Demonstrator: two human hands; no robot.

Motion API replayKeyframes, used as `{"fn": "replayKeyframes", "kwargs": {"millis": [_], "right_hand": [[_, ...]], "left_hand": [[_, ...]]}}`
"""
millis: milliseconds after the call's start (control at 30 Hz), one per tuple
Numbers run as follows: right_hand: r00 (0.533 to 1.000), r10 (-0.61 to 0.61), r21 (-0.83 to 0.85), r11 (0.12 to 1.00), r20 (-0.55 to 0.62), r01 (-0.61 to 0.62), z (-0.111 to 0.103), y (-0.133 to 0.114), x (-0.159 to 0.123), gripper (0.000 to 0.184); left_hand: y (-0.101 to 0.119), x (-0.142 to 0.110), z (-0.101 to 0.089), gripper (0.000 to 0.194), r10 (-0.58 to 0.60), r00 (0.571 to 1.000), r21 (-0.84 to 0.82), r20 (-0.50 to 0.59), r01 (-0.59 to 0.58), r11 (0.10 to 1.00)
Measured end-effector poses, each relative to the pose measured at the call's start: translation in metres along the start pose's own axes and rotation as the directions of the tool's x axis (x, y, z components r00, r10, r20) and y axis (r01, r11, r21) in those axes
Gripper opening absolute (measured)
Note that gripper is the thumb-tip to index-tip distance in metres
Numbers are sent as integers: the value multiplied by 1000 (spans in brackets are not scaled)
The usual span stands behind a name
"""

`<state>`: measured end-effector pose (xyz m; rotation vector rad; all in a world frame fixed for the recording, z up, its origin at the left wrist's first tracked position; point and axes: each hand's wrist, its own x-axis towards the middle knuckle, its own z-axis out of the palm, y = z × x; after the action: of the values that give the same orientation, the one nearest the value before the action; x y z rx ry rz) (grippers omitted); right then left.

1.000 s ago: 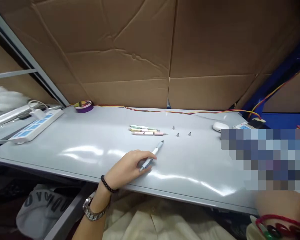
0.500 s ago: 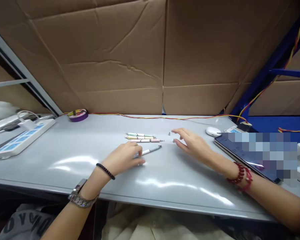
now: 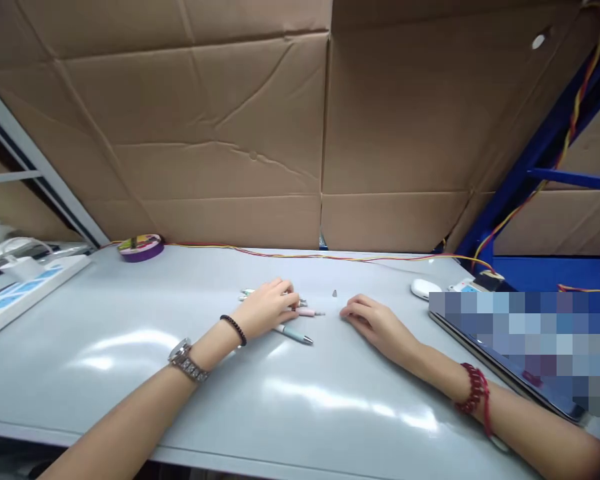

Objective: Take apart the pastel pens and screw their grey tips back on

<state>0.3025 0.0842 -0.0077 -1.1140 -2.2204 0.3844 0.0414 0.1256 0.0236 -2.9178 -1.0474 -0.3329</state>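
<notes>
My left hand (image 3: 271, 308) lies over a small group of pens, its fingers curled down and its thumb touching the pink pen (image 3: 310, 312). A pale pen end (image 3: 247, 292) and thin tips stick out on either side of the hand; their middles are hidden. Just in front of this hand, a white and light-blue pen (image 3: 294, 335) rests slantwise on the table. My right hand (image 3: 377, 327) rests on the table further right, thumb and fingers pressed together; whatever is between them is hidden. A small grey cone-shaped pen tip (image 3: 335, 293) stands behind its fingertips.
At the right are a tablet-like device (image 3: 505, 373), partly blurred, and a white mouse (image 3: 425, 289). A purple tape roll (image 3: 143, 248) and a white power strip (image 3: 35, 293) are at the left. A twisted cable (image 3: 280, 255) runs along the cardboard wall (image 3: 230, 167).
My left hand has moved up onto the pens, and the light-blue pen now points another way. My right hand has closed its fingers where a second small tip lay; that tip is now out of sight.
</notes>
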Motion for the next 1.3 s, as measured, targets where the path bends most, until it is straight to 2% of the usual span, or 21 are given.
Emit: {"fn": "replayKeyframes", "kwargs": {"millis": [67, 133, 233, 333, 400, 500, 600, 733, 933, 1033, 1200, 1300], "right_hand": [[999, 47, 75, 996, -25, -45, -2, -4, 0, 19], [984, 148, 191, 973, -95, -128, -3, -10, 0, 16], [923, 338, 420, 876, -184, -237, -2, -19, -1, 16], [875, 433, 551, 795, -219, -256, 0, -26, -4, 18], [868, 413, 561, 802, -274, -204, 2, -31, -7, 17], [893, 293, 502, 860, -342, -90, 5, -38, -11, 12], [923, 184, 436, 900, -337, -21, 6, -41, -13, 7], [934, 131, 408, 913, -331, 17, 7, -39, -13, 7], [952, 93, 379, 925, -292, 26, 9, -39, -12, 7], [961, 87, 393, 919, -263, 25, 9, -39, -12, 8], [961, 142, 439, 898, -239, -23, 8, -37, -11, 9], [959, 220, 466, 877, -181, -113, 7, -36, -11, 15]], "left_hand": [[2, -3, 1, 11, -5, 1000, -19, -25, 4, 1000], [5, -4, 0, 12, -6, 997, -58, -76, 1, 998], [11, -2, -1, 13, -13, 989, -118, -144, -4, 993], [16, 1, 0, 13, -18, 986, -155, -168, -9, 988], [20, 2, 2, 14, -23, 982, -186, -190, -13, 982], [24, 2, 5, 14, -63, 964, -298, -258, -17, 955], [27, 1, 7, 14, -89, 954, -351, -285, -17, 936], [29, 0, 8, 17, -62, 964, -304, -260, -21, 952], [31, -2, 9, 25, -11, 969, -262, -249, -57, 963], [33, -3, 8, 22, 28, 957, -260, -287, -106, 960], [33, -4, 7, 22, 196, 884, -103, -425, -262, 960], [31, -4, 7, 20, 224, 854, -71, -469, -289, 955]]}}
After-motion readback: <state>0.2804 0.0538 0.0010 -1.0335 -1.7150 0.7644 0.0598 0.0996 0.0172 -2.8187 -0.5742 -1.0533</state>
